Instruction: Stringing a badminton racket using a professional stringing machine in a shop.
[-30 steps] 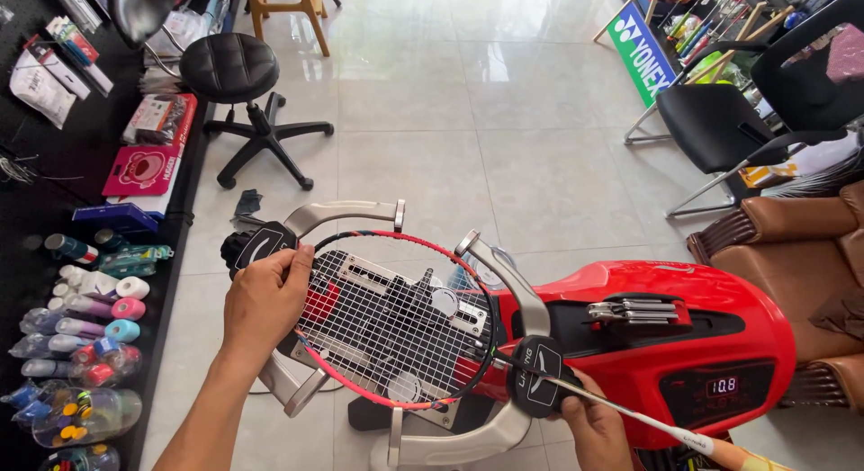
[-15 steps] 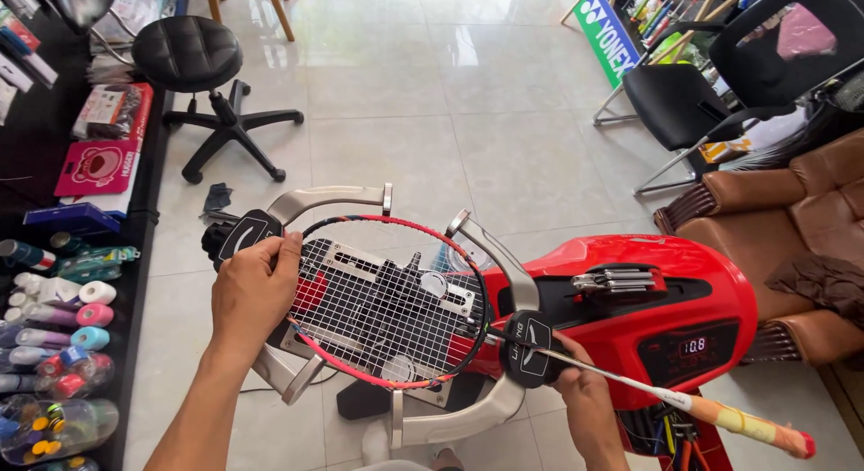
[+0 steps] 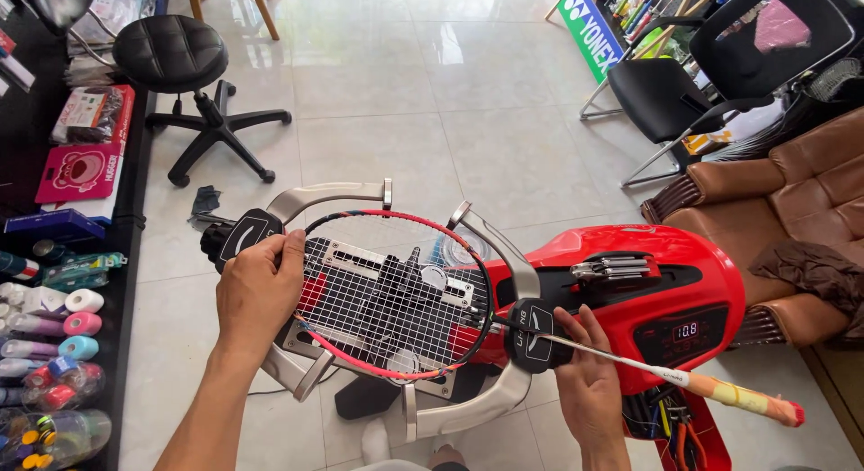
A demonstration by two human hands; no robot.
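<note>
Pale glossy tiles [image 3: 504, 138] cover the floor of the shop; a black stool [image 3: 171, 53] stands at upper left, a black chair [image 3: 684, 84] at upper right, and a brown leather seat [image 3: 792, 183] along the right edge. Shelves [image 3: 54, 345] on your left carry rolls of grip tape and small bottles

Directly below you stands the red stringing machine [image 3: 657, 282], with a small lit display on its side. On its turntable lies the racket [image 3: 396, 296], head flat and strung in white, frame red and black, held between the two black end supports and flanked by curved silver arms [image 3: 328, 195]. Its shaft runs out to the right past the near support, ending in a yellow-wrapped handle [image 3: 747, 399] that hangs clear of the machine

Your left hand [image 3: 256, 291] is closed over the far end of the racket head, fingers curled across the frame where it meets the left support [image 3: 243, 237], thumb side towards the strings

Your right hand [image 3: 585, 381] is partly open, palm up beneath the shaft; its fingers wrap loosely about the right support [image 3: 531, 338] at the throat, with the shaft crossing above the fingers

Tools with coloured handles [image 3: 675, 426] sit in the tray under the machine
</note>
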